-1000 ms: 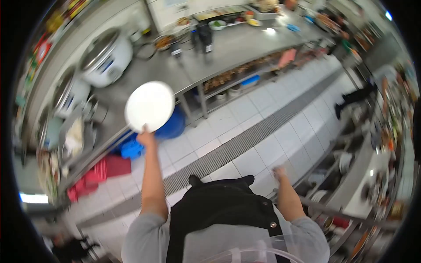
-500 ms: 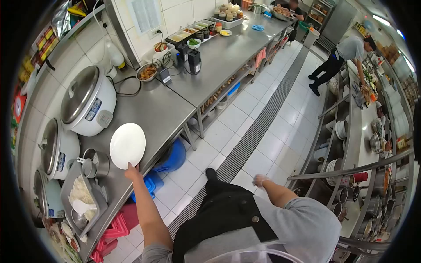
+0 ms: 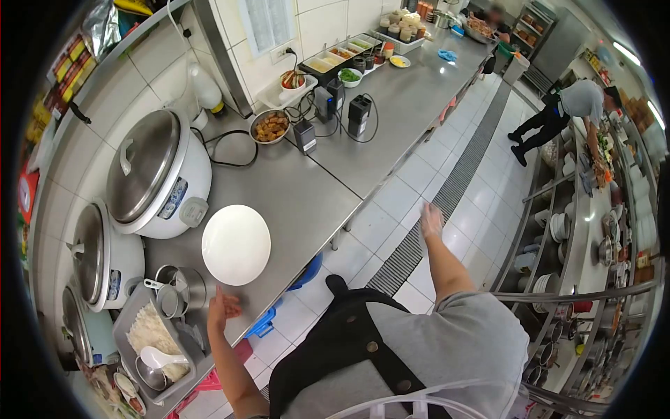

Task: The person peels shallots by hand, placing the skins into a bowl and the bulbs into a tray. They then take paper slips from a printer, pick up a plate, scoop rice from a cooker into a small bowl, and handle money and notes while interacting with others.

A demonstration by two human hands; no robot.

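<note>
A white oval plate point(image 3: 236, 244) lies on the steel counter point(image 3: 300, 202) beside the large rice cooker point(image 3: 162, 171). Just below the plate is my left hand point(image 3: 223, 307), its fingers apart and nothing in it. A grey tub of white rice point(image 3: 157, 332), with a white scoop and a metal bowl in it, stands left of that hand. Metal pots point(image 3: 187, 286) sit between tub and plate. My right hand point(image 3: 432, 220), in a clear glove, is over the floor drain, away from the counter, holding nothing I can see; its fingers look extended.
Two smaller cookers point(image 3: 89, 255) line the wall. Further along are a bowl of browned food point(image 3: 270, 126), black devices with cables point(image 3: 359, 114) and sauce containers point(image 3: 401, 31). A co-worker point(image 3: 576, 105) bends over the right-hand counter; another person stands at the far end.
My left hand has let go of the plate, which now rests on the counter. My right hand has moved forward and up. The view has shifted.
</note>
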